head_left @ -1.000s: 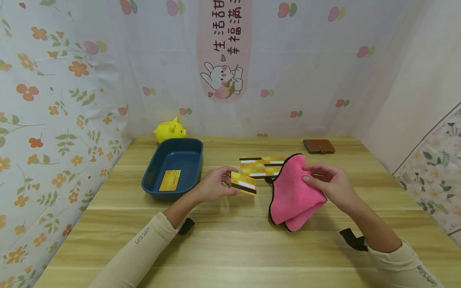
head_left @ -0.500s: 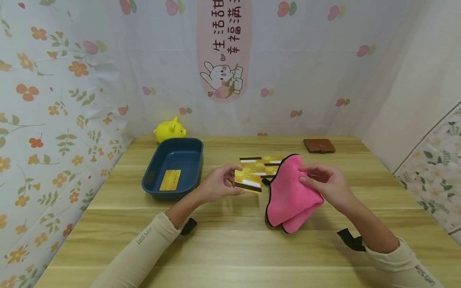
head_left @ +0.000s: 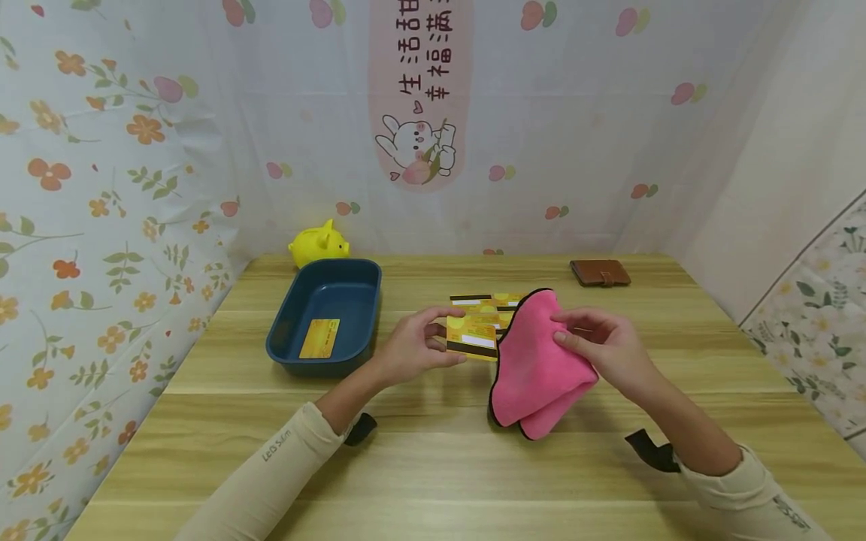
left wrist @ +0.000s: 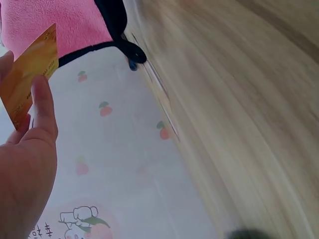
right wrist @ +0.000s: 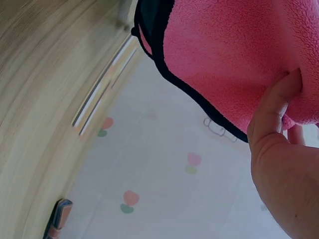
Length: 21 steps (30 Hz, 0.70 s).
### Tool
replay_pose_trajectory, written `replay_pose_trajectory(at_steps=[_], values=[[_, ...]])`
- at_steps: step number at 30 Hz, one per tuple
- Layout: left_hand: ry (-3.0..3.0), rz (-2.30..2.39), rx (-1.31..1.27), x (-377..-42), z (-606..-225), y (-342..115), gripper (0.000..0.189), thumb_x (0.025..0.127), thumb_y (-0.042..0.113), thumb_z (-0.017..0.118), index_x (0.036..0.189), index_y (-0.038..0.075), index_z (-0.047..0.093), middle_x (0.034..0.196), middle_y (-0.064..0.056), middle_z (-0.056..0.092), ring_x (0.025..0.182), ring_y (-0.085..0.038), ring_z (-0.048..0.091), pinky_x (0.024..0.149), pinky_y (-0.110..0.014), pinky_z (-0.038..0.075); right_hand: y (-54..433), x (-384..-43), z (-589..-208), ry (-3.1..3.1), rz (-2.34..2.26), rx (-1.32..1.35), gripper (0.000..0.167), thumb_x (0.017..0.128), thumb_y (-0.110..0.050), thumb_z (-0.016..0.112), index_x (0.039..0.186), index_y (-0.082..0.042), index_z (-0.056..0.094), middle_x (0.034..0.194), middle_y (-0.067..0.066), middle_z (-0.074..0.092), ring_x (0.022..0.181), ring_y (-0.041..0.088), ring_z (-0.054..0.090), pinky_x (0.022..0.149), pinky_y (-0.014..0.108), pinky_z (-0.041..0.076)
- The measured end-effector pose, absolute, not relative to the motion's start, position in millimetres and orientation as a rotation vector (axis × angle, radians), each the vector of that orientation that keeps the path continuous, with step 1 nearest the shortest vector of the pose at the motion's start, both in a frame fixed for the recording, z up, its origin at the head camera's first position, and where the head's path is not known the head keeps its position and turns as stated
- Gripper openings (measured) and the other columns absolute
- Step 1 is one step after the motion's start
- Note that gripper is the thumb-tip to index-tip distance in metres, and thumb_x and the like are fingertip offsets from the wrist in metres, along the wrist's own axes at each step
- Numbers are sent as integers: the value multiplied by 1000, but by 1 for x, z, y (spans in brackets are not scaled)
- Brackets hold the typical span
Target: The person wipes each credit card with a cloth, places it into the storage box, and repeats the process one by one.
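Observation:
My left hand [head_left: 421, 344] pinches a yellow bank card [head_left: 471, 336] above the table, its dark stripe and white strip facing the head view. In the left wrist view the thumb lies across the card [left wrist: 31, 74]. A pink cloth [head_left: 541, 368] with black edging hangs from my right hand [head_left: 612, 349], gripped between thumb and fingers. Its left edge is right by the card's right edge; whether they touch I cannot tell. Behind, several more yellow cards [head_left: 473, 302] lie on the table, partly covered by the held card and the cloth.
A dark blue tray [head_left: 368, 300] stands at the left with one yellow card [head_left: 320, 338] lying inside. Behind it is a yellow piggy bank [head_left: 318, 246]. A brown wallet [head_left: 600, 273] lies at the back right of the wooden table [head_left: 433, 481]. A patterned curtain borders the back.
My left hand has moved the card a little to the right, and the card has turned more level. My right hand has brought the cloth left, closer to the card.

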<state>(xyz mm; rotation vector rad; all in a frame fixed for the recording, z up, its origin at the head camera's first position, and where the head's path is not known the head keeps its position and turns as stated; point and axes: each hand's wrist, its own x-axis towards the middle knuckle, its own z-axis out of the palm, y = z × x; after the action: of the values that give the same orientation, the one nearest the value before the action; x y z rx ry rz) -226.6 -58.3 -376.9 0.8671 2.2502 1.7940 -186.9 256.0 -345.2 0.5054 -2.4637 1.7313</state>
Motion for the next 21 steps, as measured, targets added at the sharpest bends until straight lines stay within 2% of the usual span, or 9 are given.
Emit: replay_pose_trajectory(at_steps=[9,17,21], values=[[2244,1862,952,-223,-374,-51,63,76,-3,83,132,-3,55,124,-18,59,94,-25,68,77,-32,60,244,-183,-343,-2411,1748,587,26,92,0,67,117,4,67,101,-8,70,86,9,67,73,20,56],[2256,1902,1045,-220,-371,-44,60,75,-2,84,129,-2,57,117,-15,62,95,-24,67,80,-32,60,236,-177,-339,-2356,1794,637,25,91,4,66,116,4,68,102,-6,70,87,9,67,74,19,55],[2215,1952,1114,-218,-370,-40,61,75,-4,84,130,-1,57,117,-16,62,95,-25,67,83,-33,59,234,-176,-339,-2345,1833,661,37,91,4,67,127,2,62,98,-4,72,83,10,68,67,21,56]])
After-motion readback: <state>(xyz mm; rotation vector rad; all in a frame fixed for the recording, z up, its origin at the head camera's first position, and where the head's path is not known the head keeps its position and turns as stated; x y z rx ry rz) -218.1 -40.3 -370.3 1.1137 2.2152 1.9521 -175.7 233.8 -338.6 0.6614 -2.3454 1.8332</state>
